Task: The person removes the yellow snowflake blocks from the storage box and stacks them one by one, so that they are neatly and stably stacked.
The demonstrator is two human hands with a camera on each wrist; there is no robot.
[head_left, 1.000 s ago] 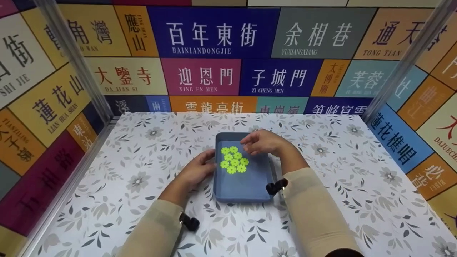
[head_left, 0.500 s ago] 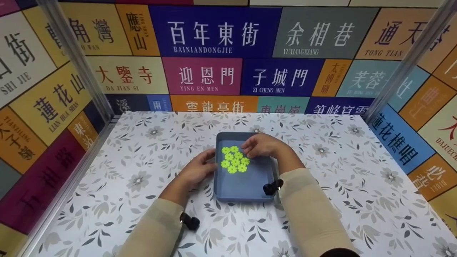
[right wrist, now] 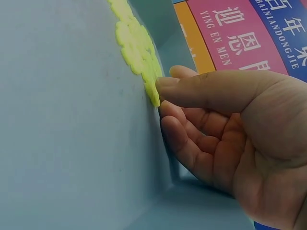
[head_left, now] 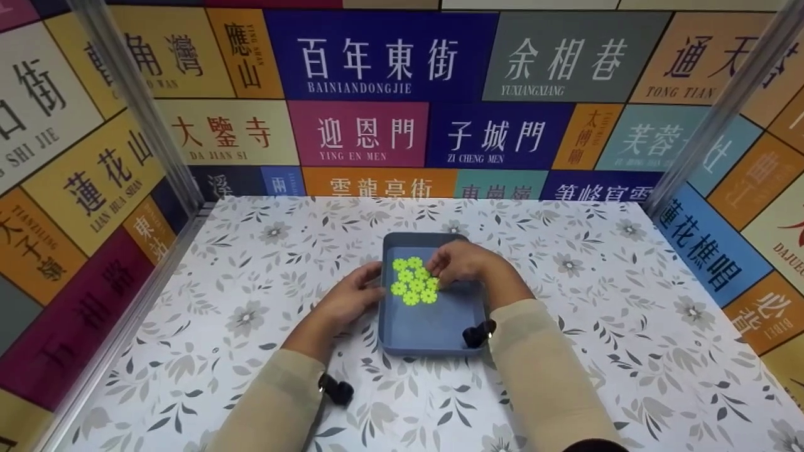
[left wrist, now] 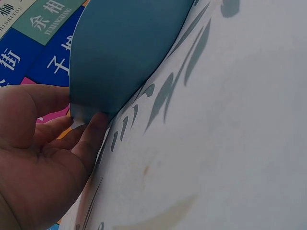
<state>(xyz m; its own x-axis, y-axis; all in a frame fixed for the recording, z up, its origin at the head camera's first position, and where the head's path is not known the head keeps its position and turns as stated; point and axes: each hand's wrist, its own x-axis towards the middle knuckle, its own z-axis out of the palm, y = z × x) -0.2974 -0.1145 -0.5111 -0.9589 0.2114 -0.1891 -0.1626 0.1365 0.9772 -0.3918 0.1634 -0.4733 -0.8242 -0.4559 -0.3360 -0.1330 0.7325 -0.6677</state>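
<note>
A blue-grey rectangular tray (head_left: 433, 326) sits on the table, with a patch of bright yellow-green flower-shaped pieces (head_left: 411, 281) lying together inside it. My left hand (head_left: 345, 301) holds the tray's left wall. In the left wrist view, the thumb (left wrist: 50, 98) passes behind the wall's edge while a fingertip (left wrist: 98, 122) rests against its outer face near the table. Inside the tray, my right hand (head_left: 465, 260) is at the patch's right edge. Its thumb (right wrist: 168, 88) meets the last flower in the right wrist view, with the other fingers loosely bent beneath.
White cloth with grey leaves and flowers covers the table (head_left: 251, 251). Panels printed with large characters (head_left: 377, 69) stand behind and at both sides, with clear upright corner posts (head_left: 138, 100). Each beige sleeve carries a small black wrist device (head_left: 480, 333).
My right hand has come down and slightly toward me, from above the tray to the right edge of the flower patch. My left hand keeps its place at the tray's left wall.
</note>
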